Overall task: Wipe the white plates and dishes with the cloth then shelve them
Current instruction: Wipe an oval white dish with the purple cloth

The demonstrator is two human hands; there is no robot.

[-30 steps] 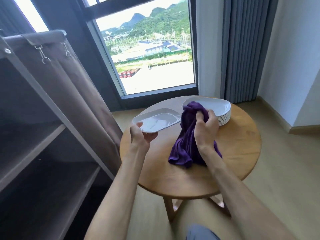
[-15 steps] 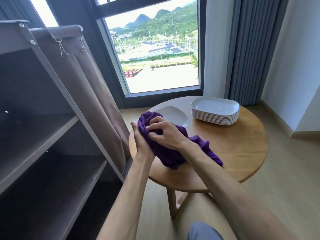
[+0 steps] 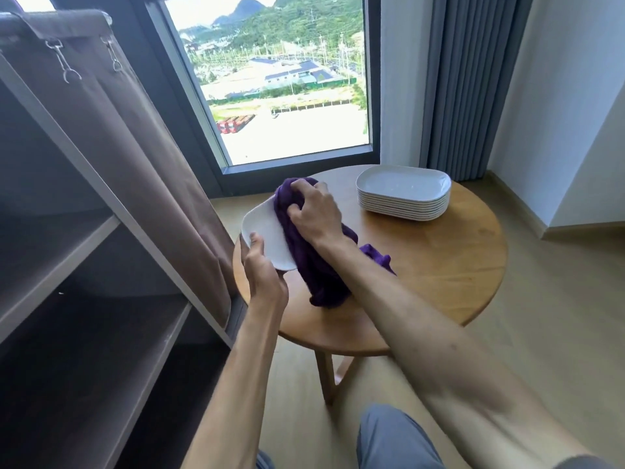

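The left hand [image 3: 262, 269] grips the near edge of a white dish [image 3: 267, 231], thumb lying on the upper face and fingers curled beneath the rim. The dish is held tilted above the left edge of the round wooden table [image 3: 439, 275], its long side running away from the person.

The right hand [image 3: 316, 211] is curled over a bunched purple cloth [image 3: 314, 262], fingers clutching the fabric and pressing it against the dish's upper face. The cloth covers the right portion of the dish; the remainder hangs down past the wrist, and a fold trails onto the tabletop to the right of the forearm. The right hand sits at the far end of the dish, the left hand at the near end, with bare white surface between them.

A stack of white plates [image 3: 404, 194] rests on the far right part of the table, well apart from both hands.

An open shelf unit [image 3: 84, 265] stands at left, just beside the table, with a brown fabric cover [image 3: 135, 157] drawn aside along its frame.
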